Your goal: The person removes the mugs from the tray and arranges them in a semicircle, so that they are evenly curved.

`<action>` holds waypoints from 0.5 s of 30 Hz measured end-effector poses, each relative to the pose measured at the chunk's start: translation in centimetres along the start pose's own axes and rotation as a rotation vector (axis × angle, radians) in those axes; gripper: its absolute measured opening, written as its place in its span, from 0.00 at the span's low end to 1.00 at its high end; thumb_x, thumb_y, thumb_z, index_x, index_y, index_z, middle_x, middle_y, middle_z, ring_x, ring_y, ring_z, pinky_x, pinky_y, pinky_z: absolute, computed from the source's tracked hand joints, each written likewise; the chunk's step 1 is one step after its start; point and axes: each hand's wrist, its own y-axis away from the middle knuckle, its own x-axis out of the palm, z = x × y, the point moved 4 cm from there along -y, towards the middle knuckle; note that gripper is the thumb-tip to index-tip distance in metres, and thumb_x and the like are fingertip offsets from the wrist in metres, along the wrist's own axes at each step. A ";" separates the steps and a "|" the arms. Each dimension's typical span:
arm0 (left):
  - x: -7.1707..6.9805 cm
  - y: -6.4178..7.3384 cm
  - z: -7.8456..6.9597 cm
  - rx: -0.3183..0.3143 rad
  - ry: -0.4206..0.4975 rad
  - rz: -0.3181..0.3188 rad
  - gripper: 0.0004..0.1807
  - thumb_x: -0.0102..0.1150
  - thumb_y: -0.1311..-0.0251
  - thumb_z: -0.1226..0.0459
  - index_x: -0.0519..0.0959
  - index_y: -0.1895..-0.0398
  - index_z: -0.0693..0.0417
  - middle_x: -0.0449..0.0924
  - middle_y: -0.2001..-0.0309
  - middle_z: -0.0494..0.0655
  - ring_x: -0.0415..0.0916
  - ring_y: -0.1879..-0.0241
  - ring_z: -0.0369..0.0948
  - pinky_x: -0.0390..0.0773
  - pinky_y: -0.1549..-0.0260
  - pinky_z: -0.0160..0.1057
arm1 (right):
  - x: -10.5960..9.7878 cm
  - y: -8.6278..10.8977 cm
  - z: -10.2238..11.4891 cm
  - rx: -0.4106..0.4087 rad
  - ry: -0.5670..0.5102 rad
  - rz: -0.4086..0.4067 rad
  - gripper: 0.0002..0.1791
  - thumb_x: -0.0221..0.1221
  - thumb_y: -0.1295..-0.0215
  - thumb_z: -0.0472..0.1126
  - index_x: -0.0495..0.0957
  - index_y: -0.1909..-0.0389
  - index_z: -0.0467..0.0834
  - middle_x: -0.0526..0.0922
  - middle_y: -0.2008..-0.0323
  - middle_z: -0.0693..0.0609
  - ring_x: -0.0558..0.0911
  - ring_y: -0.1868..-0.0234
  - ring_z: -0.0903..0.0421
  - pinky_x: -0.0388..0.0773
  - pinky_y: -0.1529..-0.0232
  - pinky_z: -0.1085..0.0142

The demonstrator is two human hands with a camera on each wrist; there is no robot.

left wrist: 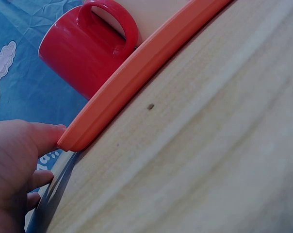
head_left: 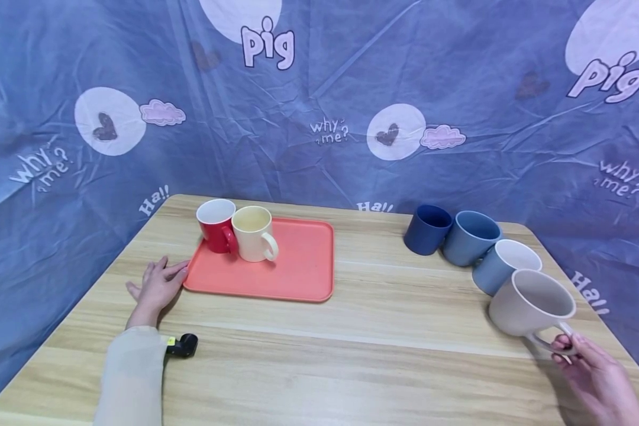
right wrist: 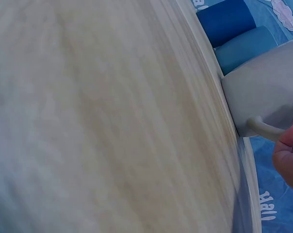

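At the right of the head view my right hand (head_left: 599,378) grips the handle of a large light grey mug (head_left: 529,305). The right wrist view shows fingers (right wrist: 288,153) on that handle, partly cut off by the frame. My left hand (head_left: 158,287) touches the left edge of a coral-red rectangular tray (head_left: 298,266), its fingers spread and fairly straight. In the left wrist view a fingertip meets the tray's corner. Upright on the tray's left part stand a red mug (head_left: 216,228) with a white inside and a cream mug (head_left: 252,234), side by side.
Beyond the grey mug, a row holds a dark blue cup (head_left: 428,231), a mid-blue cup (head_left: 470,239) and a grey-blue cup (head_left: 503,269) with a white inside. A small black device (head_left: 183,345) is by the left sleeve. Blue printed cloth (head_left: 319,89) hangs behind the wooden table (head_left: 319,355).
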 end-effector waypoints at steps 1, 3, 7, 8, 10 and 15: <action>0.0 0.0 0.0 0.000 0.000 0.000 0.29 0.35 0.39 0.47 0.68 0.46 0.59 0.45 0.39 0.68 0.31 0.39 0.61 0.17 0.58 0.66 | 0.0 0.0 0.0 -0.007 0.010 -0.005 0.33 0.12 0.34 0.38 0.64 0.54 0.23 0.71 0.59 0.34 0.70 0.54 0.44 0.67 0.54 0.58; 0.0 0.0 0.0 -0.001 0.000 0.001 0.29 0.36 0.39 0.47 0.68 0.46 0.59 0.45 0.39 0.68 0.31 0.39 0.61 0.17 0.58 0.66 | 0.0 0.1 0.1 -0.024 0.027 -0.031 0.32 0.13 0.33 0.37 0.65 0.55 0.23 0.72 0.59 0.34 0.71 0.54 0.44 0.68 0.54 0.58; 0.0 0.1 0.0 -0.004 0.004 0.004 0.29 0.36 0.39 0.47 0.68 0.46 0.59 0.45 0.39 0.68 0.31 0.39 0.61 0.17 0.58 0.66 | 0.1 0.1 0.1 -0.032 0.039 -0.053 0.32 0.14 0.33 0.36 0.66 0.56 0.23 0.73 0.60 0.35 0.71 0.54 0.45 0.68 0.55 0.58; 0.0 0.1 0.0 -0.006 0.005 0.005 0.29 0.36 0.39 0.47 0.68 0.46 0.59 0.45 0.39 0.68 0.31 0.39 0.61 0.17 0.58 0.66 | 0.1 0.1 0.1 -0.032 0.038 -0.052 0.32 0.14 0.33 0.36 0.66 0.56 0.24 0.73 0.59 0.35 0.71 0.54 0.45 0.68 0.54 0.58; 0.0 0.1 0.0 -0.008 0.005 0.007 0.29 0.36 0.39 0.47 0.67 0.46 0.59 0.45 0.39 0.68 0.31 0.39 0.61 0.17 0.58 0.66 | 0.1 0.1 0.1 -0.032 0.044 -0.055 0.31 0.14 0.33 0.36 0.66 0.56 0.24 0.73 0.60 0.35 0.72 0.54 0.45 0.68 0.54 0.58; 0.0 0.0 0.0 -0.009 0.001 0.008 0.29 0.35 0.39 0.47 0.67 0.45 0.59 0.44 0.38 0.68 0.30 0.39 0.61 0.17 0.58 0.66 | 0.1 0.2 -0.1 -0.036 0.033 -0.052 0.32 0.15 0.33 0.37 0.67 0.56 0.24 0.73 0.59 0.35 0.72 0.54 0.45 0.68 0.53 0.58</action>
